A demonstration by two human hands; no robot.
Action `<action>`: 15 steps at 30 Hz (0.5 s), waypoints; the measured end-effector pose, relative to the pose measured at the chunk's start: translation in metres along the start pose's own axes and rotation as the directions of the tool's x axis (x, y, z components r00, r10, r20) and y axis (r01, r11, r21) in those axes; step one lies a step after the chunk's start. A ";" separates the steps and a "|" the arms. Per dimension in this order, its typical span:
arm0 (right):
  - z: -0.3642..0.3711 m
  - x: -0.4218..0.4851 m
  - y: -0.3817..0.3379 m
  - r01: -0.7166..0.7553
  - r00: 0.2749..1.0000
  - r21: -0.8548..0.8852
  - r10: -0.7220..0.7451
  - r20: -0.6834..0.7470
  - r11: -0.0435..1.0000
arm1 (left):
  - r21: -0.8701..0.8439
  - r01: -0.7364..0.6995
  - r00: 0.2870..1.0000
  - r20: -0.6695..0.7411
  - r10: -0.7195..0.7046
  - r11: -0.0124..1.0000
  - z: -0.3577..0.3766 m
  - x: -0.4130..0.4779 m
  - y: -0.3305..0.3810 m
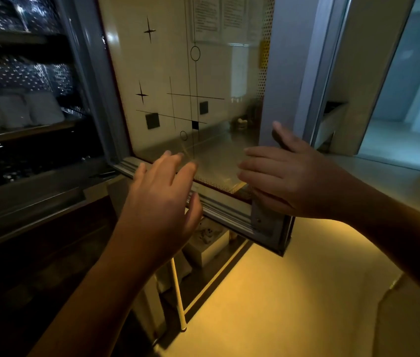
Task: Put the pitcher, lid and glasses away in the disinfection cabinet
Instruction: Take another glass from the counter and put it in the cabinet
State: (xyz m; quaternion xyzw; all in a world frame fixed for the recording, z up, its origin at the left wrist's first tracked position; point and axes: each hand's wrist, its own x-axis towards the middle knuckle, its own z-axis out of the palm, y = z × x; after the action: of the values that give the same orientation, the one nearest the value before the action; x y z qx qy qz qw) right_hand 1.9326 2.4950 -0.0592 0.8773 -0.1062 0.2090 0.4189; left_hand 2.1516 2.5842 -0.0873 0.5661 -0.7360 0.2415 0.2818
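Both of your hands are empty, fingers straight and spread; neither grip holds anything. Your left hand hovers over the bottom rail of the glass door, and your right hand is by the door's lower right corner, next to its free edge. Whether either palm actually touches the door cannot be told from here.

What matters for the next move is how the door lies. It stands swung out from the disinfection cabinet, hinged on its left side where it meets the cabinet frame, with its long bottom rail running from far left to near right. The cabinet's dark interior is to the left of both hands. Your right hand is nearer the free edge, so it probably has the better leverage to swing the door; your left sits closer to the hinge and can only steady it.

I cannot make out the pitcher, lid or glasses. The shelves are dim: white bowls sit on the middle shelf, and above them there are only glints too unclear to name. With nothing in hand, I judge the loading is done and closing the door is what remains
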 end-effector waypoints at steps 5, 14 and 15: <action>0.008 -0.007 0.011 0.116 0.993 -0.090 -0.117 -0.008 0.989 | 0.004 -0.012 1.000 0.001 0.012 1.000 0.002 -0.002 0.000; 0.026 -0.011 0.021 0.106 0.986 -0.255 -0.135 -0.098 0.961 | 0.016 0.031 0.999 -0.008 -0.031 0.999 0.000 -0.013 -0.012; 0.028 -0.011 0.022 0.100 0.985 -0.259 -0.132 -0.111 0.961 | 0.011 0.034 0.999 -0.011 -0.033 0.999 -0.001 -0.013 -0.012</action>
State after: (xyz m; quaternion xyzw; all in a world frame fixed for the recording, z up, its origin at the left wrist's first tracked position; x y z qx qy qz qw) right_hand 1.9225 2.4593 -0.0647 0.8063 -0.0533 0.2243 0.5447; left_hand 2.1660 2.5915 -0.0950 0.5787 -0.7235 0.2441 0.2866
